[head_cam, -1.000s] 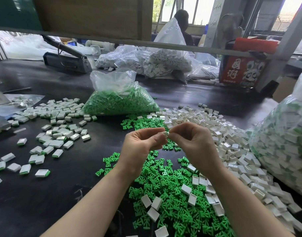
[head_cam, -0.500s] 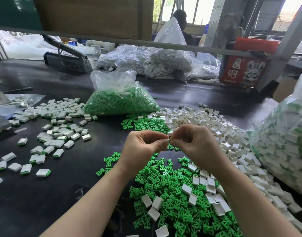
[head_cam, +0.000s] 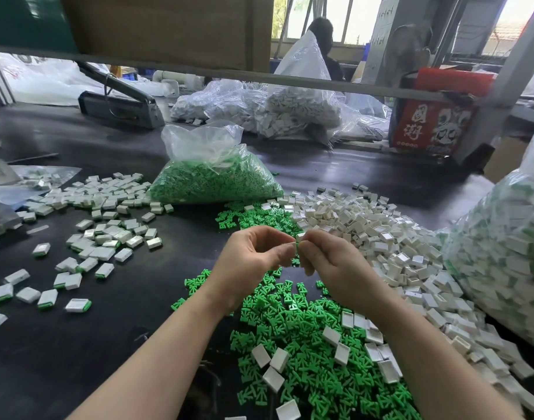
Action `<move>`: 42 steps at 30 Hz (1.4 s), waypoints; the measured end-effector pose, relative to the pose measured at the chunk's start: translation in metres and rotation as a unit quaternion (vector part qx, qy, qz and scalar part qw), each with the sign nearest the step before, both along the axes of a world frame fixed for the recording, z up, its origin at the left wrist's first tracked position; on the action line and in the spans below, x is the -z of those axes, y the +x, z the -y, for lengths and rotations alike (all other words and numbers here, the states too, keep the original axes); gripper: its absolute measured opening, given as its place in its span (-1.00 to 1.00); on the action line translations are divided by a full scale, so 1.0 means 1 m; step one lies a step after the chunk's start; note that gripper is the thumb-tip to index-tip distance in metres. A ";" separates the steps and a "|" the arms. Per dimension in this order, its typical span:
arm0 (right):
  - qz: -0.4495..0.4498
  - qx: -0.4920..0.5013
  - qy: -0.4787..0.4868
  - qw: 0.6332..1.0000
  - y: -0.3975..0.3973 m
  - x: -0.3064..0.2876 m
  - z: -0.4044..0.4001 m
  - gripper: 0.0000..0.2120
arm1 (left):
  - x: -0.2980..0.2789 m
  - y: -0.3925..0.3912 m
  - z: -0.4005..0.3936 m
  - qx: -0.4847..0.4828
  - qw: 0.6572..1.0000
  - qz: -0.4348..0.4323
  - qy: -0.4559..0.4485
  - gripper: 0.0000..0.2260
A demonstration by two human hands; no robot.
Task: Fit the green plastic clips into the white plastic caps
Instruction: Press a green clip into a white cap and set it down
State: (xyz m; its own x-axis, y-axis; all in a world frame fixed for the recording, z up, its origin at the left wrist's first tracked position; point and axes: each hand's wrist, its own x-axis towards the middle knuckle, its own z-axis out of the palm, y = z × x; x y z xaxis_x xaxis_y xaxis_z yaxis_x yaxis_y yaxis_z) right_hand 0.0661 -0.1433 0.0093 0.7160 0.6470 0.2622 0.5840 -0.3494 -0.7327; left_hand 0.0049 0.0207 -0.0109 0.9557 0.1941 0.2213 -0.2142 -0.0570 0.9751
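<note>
Our hands have dipped lower: left hand [head_cam: 253, 262] and right hand [head_cam: 329, 262] pinch one white cap [head_cam: 300, 237] above the green clips [head_cam: 305, 344]; a skewed clip could jam.

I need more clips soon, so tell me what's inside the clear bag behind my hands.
The clear bag is packed with green clips, showing through the plastic. Its crumpled top is loosely open. Anything buried under them is hidden.

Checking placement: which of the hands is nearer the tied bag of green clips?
Left. The left hand is just below the bag of green clips; the right hand is farther right.
</note>
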 end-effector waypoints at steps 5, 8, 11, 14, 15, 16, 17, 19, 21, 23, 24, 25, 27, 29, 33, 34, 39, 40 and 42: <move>-0.015 -0.021 -0.011 1.000 0.000 -0.002 0.001 -0.78 | 0.003 -0.001 0.001 0.082 0.989 -0.057 0.107 -0.77; -0.039 -0.033 -0.006 0.999 0.000 -0.002 0.001 -0.80 | 0.005 -0.003 0.005 0.097 0.987 -0.040 0.118 -0.77; -0.070 -0.050 0.004 0.996 0.000 -0.006 0.004 -0.82 | 0.004 -0.005 0.005 0.114 0.984 -0.030 0.134 -0.78; -0.076 -0.062 -0.006 0.995 -0.002 -0.008 0.006 -0.79 | 0.002 -0.006 0.004 0.120 0.980 -0.026 0.155 -0.74; -0.073 -0.061 -0.010 0.995 -0.002 -0.008 0.006 -0.79 | 0.002 -0.006 0.004 0.119 0.979 -0.024 0.162 -0.74; -0.069 -0.060 -0.014 0.996 -0.002 -0.008 0.007 -0.78 | 0.002 -0.006 0.004 0.119 0.977 -0.020 0.174 -0.75; -0.068 -0.061 -0.019 0.996 -0.003 -0.008 0.007 -0.78 | 0.001 -0.006 0.004 0.118 0.974 -0.016 0.194 -0.77; -0.080 -0.067 -0.023 0.994 -0.003 -0.007 0.008 -0.78 | -0.001 -0.006 0.004 0.121 0.965 -0.011 0.232 -0.79; -0.093 -0.075 -0.023 0.993 -0.003 -0.007 0.010 -0.77 | -0.003 -0.007 0.003 0.136 0.962 -0.017 0.237 -0.80; -0.086 -0.083 -0.038 0.992 -0.002 -0.008 0.012 -0.76 | -0.002 -0.007 0.001 0.148 0.958 -0.026 0.243 -0.80; -0.078 -0.086 -0.048 0.992 -0.002 -0.009 0.013 -0.76 | -0.002 -0.008 0.001 0.150 0.956 -0.029 0.250 -0.79; -0.070 -0.085 -0.053 0.993 -0.001 -0.008 0.013 -0.76 | -0.002 -0.008 0.001 0.149 0.955 -0.030 0.255 -0.79; -0.071 -0.077 -0.039 0.994 -0.002 -0.007 0.011 -0.75 | -0.002 -0.009 0.002 0.137 0.958 -0.026 0.249 -0.81; -0.089 -0.061 0.001 0.994 -0.003 -0.003 0.007 -0.75 | -0.002 -0.008 0.002 0.122 0.971 -0.021 0.205 -0.79; -0.078 -0.022 0.030 0.996 -0.006 0.002 0.001 -0.72 | 0.000 -0.008 0.004 0.109 0.986 -0.012 0.125 -0.79; -0.061 -0.015 0.024 0.998 -0.008 0.002 0.001 -0.71 | 0.000 -0.008 0.005 0.104 0.988 -0.013 0.115 -0.78; -0.005 -0.005 0.029 1.000 -0.014 0.003 -0.004 -0.69 | 0.003 -0.007 0.005 0.092 0.990 -0.028 0.098 -0.68; -0.001 -0.006 0.026 1.000 -0.015 0.004 -0.005 -0.70 | 0.004 -0.007 0.005 0.089 0.991 -0.027 0.097 -0.73; 0.005 -0.006 0.013 1.000 -0.015 0.005 -0.005 -0.72 | 0.004 -0.006 0.006 0.079 0.992 -0.031 0.096 -0.79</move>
